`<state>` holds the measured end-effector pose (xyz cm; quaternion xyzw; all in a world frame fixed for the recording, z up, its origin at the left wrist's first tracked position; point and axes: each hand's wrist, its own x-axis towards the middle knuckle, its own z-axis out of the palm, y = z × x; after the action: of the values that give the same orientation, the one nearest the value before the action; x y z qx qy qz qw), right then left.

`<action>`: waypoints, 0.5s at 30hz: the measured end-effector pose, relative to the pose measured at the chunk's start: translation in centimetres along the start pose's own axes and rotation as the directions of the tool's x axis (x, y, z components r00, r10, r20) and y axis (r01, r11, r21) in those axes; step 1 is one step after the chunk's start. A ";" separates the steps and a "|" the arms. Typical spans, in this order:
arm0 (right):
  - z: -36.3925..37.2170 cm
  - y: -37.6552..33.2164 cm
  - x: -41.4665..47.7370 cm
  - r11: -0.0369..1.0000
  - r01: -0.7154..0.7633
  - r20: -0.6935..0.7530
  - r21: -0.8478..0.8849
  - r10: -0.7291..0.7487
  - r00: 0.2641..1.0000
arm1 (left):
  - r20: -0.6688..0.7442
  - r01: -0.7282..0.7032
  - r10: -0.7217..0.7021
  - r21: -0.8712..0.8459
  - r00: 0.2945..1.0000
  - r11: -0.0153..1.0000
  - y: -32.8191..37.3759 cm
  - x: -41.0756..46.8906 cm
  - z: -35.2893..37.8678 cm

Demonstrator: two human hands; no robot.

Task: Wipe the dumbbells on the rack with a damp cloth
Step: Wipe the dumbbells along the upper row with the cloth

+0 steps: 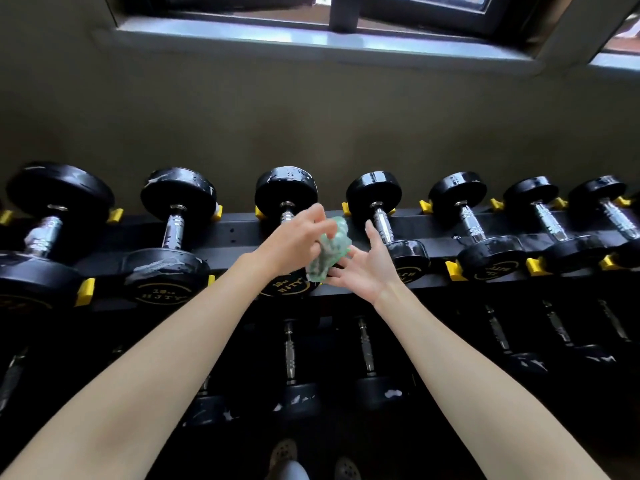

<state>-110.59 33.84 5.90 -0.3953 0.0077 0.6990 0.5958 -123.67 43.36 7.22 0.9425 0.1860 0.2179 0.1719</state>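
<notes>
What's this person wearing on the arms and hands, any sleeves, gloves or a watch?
Nothing worn shows. The left forearm and right forearm are bare to the frame edge, with no sleeves in view. The left hand and right hand have no gloves; no watch, bracelet or ring shows.

The feed reads dim to me. The only light I can see comes through the window (415,5) at the top, and its sill (311,38) glares pale blue-white. Below it the wall (311,116) fades to murky olive. Small highlights glint on the chrome handles (383,221) and on the glossy heads of the upper dumbbells (285,187). The lower tier (291,351) sinks into near-black shadow, with most detail lost. The forearms (173,341) are lit evenly, with no hard shadows. The left hand (298,240), the right hand (367,268) and the green cloth (332,251) look a little soft. Wide-angle distortion bows the rack (242,230) and the sill, and stretches the edges of the view.
</notes>
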 end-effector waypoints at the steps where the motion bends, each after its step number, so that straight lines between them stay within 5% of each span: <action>1: 0.1 -0.2 -0.1 1.000 -0.002 0.048 -0.013 0.003 0.999 | 0.064 -0.010 0.011 -0.011 0.998 1.000 0.1 -0.1 0.0; 3: 0.3 -0.2 -0.1 0.999 0.041 0.048 -0.016 -0.040 0.998 | 0.121 0.081 -0.064 -0.146 0.991 0.986 0.2 -0.4 -0.3; 7: -0.2 -0.4 0.4 0.975 0.192 -0.046 -0.111 -0.199 0.979 | 0.030 0.408 -0.439 -0.431 0.898 0.805 0.1 -0.5 -1.0; 11: -0.8 -0.5 1.3 0.894 0.225 -0.280 -0.386 -0.346 0.895 | -0.016 0.551 -0.587 -0.325 0.809 0.768 -2.3 -1.6 -0.9; 15: -1.8 0.1 2.7 0.642 0.010 -0.438 -0.767 -0.535 0.723 | 0.350 0.758 -0.681 -0.170 0.644 0.629 -4.1 -3.6 -0.6</action>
<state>-109.65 35.22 3.12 -0.8014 -0.1310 0.3624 0.4575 -128.12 45.54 4.77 0.7688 0.4906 0.0342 0.4088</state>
